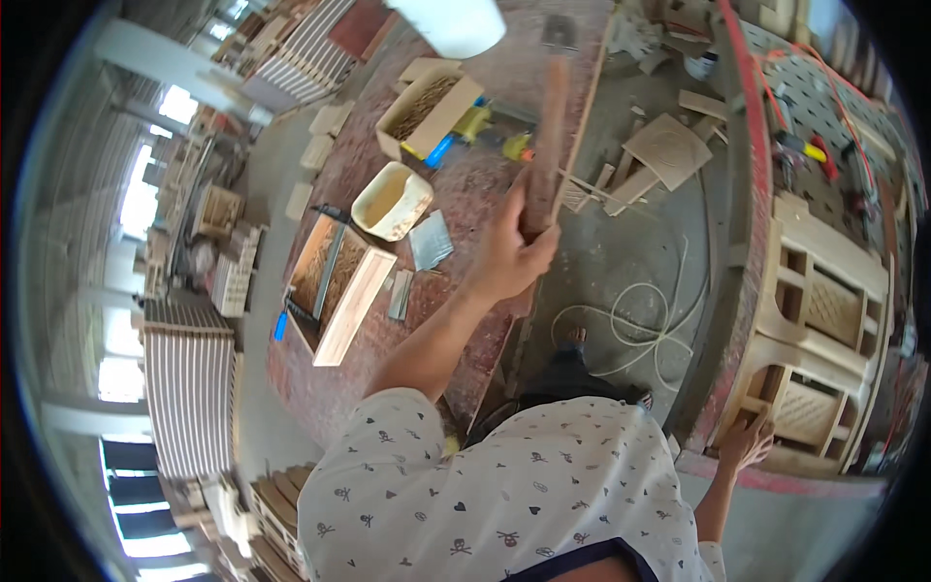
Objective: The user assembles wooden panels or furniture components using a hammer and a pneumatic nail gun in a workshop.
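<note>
My left hand (pixel 519 247) is raised over the right edge of a red-stained worktable (pixel 388 330), closed round the wooden handle of a hammer (pixel 553 126). Its grey metal head points away from me and is slightly blurred. Far to the right, my right hand (pixel 747 441) rests at the near edge of a carved wooden frame (pixel 810 359), fingers apart and touching the wood. That frame has square openings and lattice panels. Left of the hammer on the worktable are a cardboard box (pixel 427 112) of small brown pieces and a yellowish plastic tub (pixel 391 201).
A wooden box (pixel 339 301) with clamps lies on the worktable, near a white bucket (pixel 454 24). Wood offcuts (pixel 669 150) and a coiled pale hose (pixel 635 325) lie on the floor between the tables. Power tools (pixel 800 150) with orange cords sit at the far right. Slatted stacks (pixel 189 398) stand left.
</note>
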Available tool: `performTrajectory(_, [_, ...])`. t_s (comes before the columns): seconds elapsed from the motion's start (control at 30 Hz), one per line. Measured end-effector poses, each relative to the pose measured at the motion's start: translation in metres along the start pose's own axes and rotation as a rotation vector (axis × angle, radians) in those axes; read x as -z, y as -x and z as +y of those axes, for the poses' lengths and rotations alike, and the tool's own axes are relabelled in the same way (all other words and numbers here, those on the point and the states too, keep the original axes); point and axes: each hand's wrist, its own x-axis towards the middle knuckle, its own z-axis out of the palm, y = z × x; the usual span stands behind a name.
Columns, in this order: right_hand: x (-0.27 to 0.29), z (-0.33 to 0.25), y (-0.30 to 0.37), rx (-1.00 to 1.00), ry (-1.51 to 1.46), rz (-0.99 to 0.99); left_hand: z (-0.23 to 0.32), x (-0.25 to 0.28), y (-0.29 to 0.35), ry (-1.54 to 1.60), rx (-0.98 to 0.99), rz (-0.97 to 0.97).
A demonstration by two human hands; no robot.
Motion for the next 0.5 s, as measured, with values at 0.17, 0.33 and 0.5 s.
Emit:
performTrajectory(0.17, [-0.010,0.005,-0.012,-0.011,-0.035,-0.005,-0.069,0.085,0.010,-0.088,0.737,0.093])
performTrajectory(0.33, [0.005,-0.009,-0.034,-0.043,-0.019,-0.047,-0.155,0.153,-0.031,-0.361,0.589,0.243])
performTrajectory(0.5, [0.010,0.003,-0.063,-0.147,-0.028,-0.187,-0.157,0.142,-0.038,-0.159,0.577,0.205])
